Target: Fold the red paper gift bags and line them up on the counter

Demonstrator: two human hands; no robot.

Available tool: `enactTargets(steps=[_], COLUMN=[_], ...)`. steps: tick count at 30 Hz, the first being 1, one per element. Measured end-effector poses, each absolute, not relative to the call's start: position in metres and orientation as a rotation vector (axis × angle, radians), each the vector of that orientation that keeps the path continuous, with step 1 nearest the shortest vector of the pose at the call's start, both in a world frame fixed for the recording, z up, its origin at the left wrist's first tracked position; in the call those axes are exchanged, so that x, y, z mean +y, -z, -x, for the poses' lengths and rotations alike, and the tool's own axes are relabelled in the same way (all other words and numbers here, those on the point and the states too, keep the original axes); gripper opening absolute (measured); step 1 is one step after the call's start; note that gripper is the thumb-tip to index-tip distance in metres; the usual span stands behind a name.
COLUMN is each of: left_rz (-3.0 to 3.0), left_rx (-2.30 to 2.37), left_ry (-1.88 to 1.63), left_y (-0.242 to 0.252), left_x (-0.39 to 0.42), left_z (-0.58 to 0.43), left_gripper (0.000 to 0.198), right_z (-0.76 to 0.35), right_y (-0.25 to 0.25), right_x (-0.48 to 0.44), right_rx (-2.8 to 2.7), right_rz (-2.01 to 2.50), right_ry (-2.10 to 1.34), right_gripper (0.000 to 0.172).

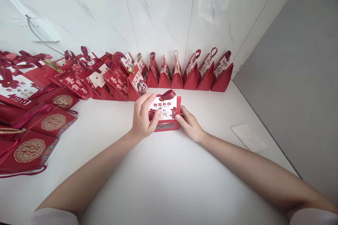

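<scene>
– Where is the red wedding favour box [169,126] with the ribbon handle [168,94]?
– In front of the row of triangular favour boxes [190,81], left hand [142,117] wrapped around one side, right hand [190,124] pinching the opposite edge
– And the white paper [248,137]?
– In front of the row's right end

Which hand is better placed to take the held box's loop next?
Probably the left hand: it touches the box near its top, beside the loop, while the right hand holds the side lower down.
</scene>
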State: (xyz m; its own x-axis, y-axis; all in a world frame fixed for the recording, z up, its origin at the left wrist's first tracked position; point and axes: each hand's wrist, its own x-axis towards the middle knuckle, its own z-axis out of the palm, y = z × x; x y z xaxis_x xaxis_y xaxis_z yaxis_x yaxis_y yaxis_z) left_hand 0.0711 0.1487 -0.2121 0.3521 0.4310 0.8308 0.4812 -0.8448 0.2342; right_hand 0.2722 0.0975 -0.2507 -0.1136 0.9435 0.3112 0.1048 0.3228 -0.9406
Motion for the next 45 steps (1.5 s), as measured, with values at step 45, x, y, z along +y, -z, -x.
enactTargets(steps=[45], left_rz=[3.209], left_rx=[-1.833], left_ry=[1.621], left_y=[0.244], left_x=[0.174], left_z=[-0.061], left_gripper=[0.053], right_z=[-0.278], right_y=[0.262], right_x=[0.112], right_rx=[-1.371], right_rz=[1.02], right_ry=[-1.102], right_gripper=[0.067])
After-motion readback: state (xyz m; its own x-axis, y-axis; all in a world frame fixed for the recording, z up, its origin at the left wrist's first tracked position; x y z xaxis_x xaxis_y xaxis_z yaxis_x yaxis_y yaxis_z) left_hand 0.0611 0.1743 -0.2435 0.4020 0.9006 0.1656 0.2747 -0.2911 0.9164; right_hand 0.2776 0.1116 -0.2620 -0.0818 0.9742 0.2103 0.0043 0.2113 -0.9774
